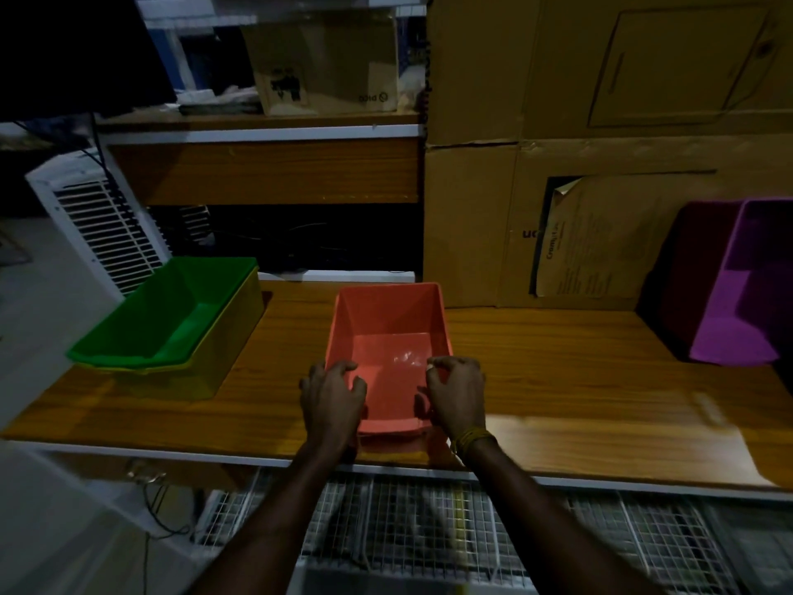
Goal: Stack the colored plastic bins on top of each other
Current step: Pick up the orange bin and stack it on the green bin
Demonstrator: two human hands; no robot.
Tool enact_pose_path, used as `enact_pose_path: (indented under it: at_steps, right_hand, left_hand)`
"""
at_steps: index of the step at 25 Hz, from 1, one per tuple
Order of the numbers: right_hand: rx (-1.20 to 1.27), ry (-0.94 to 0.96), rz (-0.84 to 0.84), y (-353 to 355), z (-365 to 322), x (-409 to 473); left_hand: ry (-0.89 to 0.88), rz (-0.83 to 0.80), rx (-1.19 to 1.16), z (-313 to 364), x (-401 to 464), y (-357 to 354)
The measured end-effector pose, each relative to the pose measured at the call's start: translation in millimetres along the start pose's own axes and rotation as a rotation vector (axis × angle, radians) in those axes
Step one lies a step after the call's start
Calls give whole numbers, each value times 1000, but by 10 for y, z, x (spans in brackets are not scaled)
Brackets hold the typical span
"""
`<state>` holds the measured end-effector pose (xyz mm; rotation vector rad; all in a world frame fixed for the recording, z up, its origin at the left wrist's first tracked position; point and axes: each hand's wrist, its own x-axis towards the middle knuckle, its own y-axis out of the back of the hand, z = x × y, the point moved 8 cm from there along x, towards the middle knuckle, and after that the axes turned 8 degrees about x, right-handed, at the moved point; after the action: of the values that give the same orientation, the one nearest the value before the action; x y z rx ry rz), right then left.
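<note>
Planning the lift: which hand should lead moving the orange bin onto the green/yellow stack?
Probably left. The left hand sits at the orange bin's left near corner, the side facing the green bin nested in the yellow bin. The right hand steadies the opposite corner.

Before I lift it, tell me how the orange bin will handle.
The orange bin looks empty, with thin plastic walls, so probably light and a little flexible. Its glossy floor suggests slick sides, so gripping the rim should be safer. With the left hand and right hand at opposite near corners, it should lift level.
</note>
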<state>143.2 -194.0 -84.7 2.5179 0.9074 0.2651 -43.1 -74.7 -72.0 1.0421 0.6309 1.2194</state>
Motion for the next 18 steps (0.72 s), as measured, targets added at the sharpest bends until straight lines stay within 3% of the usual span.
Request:
enact_pose_path:
  at_steps: [6, 18]
  right_hand:
    - [-248, 56, 95, -133, -178, -213]
    - [-174, -6, 246, -812, -975, -500]
  left_hand:
    - [-51, -37, 23, -100, 35, 46]
    - [-115, 6, -234, -895, 626, 711]
